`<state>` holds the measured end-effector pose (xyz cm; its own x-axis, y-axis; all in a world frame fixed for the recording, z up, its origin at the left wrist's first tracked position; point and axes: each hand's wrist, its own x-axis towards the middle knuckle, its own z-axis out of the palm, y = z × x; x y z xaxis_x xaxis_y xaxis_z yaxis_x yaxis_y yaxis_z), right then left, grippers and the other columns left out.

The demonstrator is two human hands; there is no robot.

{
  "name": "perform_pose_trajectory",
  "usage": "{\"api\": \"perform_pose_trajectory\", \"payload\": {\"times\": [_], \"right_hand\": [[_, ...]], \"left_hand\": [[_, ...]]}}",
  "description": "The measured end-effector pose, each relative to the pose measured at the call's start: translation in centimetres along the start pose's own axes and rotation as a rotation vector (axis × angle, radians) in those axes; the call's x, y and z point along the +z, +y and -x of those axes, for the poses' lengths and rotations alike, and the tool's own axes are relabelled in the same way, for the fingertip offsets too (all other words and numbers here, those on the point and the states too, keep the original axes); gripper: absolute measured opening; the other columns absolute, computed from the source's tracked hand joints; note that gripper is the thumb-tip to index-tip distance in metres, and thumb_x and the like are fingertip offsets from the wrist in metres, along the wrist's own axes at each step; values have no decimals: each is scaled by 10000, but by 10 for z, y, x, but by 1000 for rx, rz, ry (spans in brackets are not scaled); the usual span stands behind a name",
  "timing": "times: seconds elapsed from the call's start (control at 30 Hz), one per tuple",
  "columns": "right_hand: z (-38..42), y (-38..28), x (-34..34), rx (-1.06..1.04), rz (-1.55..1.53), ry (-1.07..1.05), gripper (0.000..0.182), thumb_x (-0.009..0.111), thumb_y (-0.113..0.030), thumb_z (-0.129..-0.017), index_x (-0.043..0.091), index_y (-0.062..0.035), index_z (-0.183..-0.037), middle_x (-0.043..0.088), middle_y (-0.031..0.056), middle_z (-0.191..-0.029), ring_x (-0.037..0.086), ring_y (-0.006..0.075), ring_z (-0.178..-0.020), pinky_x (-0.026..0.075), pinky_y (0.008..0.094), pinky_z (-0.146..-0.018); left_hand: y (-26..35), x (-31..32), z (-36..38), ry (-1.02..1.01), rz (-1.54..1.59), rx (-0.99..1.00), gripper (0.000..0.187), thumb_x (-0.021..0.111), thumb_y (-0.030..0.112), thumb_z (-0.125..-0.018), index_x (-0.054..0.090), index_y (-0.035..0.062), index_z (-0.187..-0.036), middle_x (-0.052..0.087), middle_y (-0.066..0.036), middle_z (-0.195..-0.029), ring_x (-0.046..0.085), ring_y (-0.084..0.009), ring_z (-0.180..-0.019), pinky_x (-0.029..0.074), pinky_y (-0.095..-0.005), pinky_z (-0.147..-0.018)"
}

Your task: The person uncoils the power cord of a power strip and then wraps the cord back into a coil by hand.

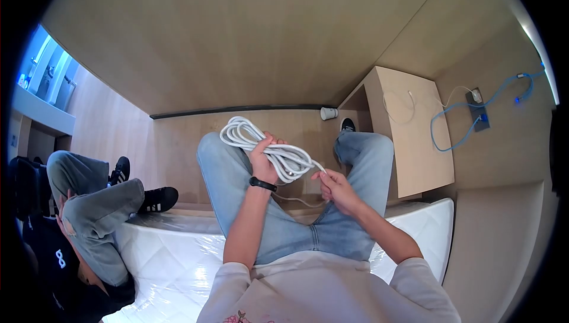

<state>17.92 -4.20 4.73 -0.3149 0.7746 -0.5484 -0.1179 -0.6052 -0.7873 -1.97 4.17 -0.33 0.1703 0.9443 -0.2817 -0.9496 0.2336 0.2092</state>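
A long white cable (240, 132) is gathered in several loops above my lap. Its coils pass through my left hand (264, 160), whose fingers are wrapped round their middle; a black band is on that wrist. My right hand (336, 189), to the right of the coils, pinches a length of the same cable near the lower right end of the bundle. A thin stretch of cable hangs in a curve between my knees, below the coils.
Another person (98, 216) sits at the left. A plastic-wrapped mattress (178, 269) is under me. A white cup (329, 113) stands on the floor beside a wooden cabinet (418, 139). Blue cables (435, 139) run to a wall socket (479, 109) at the right.
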Motion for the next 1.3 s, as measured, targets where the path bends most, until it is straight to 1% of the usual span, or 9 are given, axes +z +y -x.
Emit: {"api": "perform_pose_trajectory", "payload": {"times": [0.27, 0.33, 0.4, 0.47, 0.53, 0.63, 0.83, 1.03, 1.3], "right_hand": [[-24, 13, 40, 102, -536, 130, 242, 413, -293, -957, 525, -85, -1010, 567, 50, -749, 535, 170, -668, 431, 282, -651], [-28, 15, 41, 195, -590, 186, 241, 422, -300, -948, 521, -90, -1013, 587, 59, -780, 560, 186, -705, 450, 289, -695], [-30, 16, 41, 146, -544, 0, 248, 454, -295, -926, 519, -82, -1037, 604, 56, -832, 586, 185, -776, 457, 293, -784], [-25, 18, 40, 104, -455, 14, 263, 495, -290, -901, 515, -72, -1046, 602, 63, -862, 583, 168, -786, 459, 293, -790], [-18, 22, 31, 65, -370, 29, 287, 536, -285, -877, 512, -62, -1056, 599, 70, -893, 581, 152, -796, 461, 293, -797], [-10, 19, 12, 138, 213, -135, 258, 586, -109, -836, 528, -61, -1083, 602, 37, -866, 596, 137, -841, 455, 302, -795], [7, -19, 11, -242, 1195, -181, 235, 566, -33, -721, 591, -91, -947, 614, 71, -816, 614, 226, -666, 492, 347, -598], [-19, -64, -7, -883, 1546, 92, 183, 617, -55, -644, 600, -102, -821, 522, 69, -682, 578, 275, -621, 474, 367, -531], [-54, -112, -48, -926, 1312, 430, 139, 596, -5, -663, 641, -66, -780, 512, 102, -674, 567, 294, -637, 455, 375, -553]], "left_hand": [[-41, -7, 7, 173, -395, 237, 114, 630, 132, -844, 552, 66, -895, 594, -48, -792, 595, -157, -795, 495, -324, -719], [-46, 4, 19, 216, -1254, 415, 171, 634, 198, -856, 569, 41, -872, 604, -37, -818, 587, -132, -803, 487, -321, -716], [-43, 8, 23, 146, -1395, 168, 209, 651, 218, -825, 571, 26, -847, 592, -69, -805, 598, -193, -772, 488, -361, -743], [-41, 8, 16, -433, -1507, 995, 243, 693, 206, -735, 562, 32, -843, 561, -116, -772, 585, -289, -752, 482, -384, -738], [-39, 11, 15, -461, -1513, 1016, 243, 696, 170, -663, 566, 37, -820, 572, -133, -754, 574, -308, -716, 477, -376, -770], [-37, 9, 14, -337, -1814, 835, 249, 663, 111, -625, 554, 41, -838, 565, -153, -751, 562, -360, -729, 440, -425, -602], [-24, 14, 9, -42, -1976, 409, 272, 613, 80, -629, 567, 31, -893, 613, -209, -788, 587, -404, -774, 464, -464, -679], [-26, -12, 4, -174, -1875, -66, 241, 591, 111, -676, 625, -7, -884, 632, -241, -838, 620, -370, -840, 482, -413, -739], [-37, -2, 20, -242, -1243, -655, 467, 495, 513, -886, 554, 58, -971, 530, -26, -658, 521, -112, -572, 447, -261, -530]]}}
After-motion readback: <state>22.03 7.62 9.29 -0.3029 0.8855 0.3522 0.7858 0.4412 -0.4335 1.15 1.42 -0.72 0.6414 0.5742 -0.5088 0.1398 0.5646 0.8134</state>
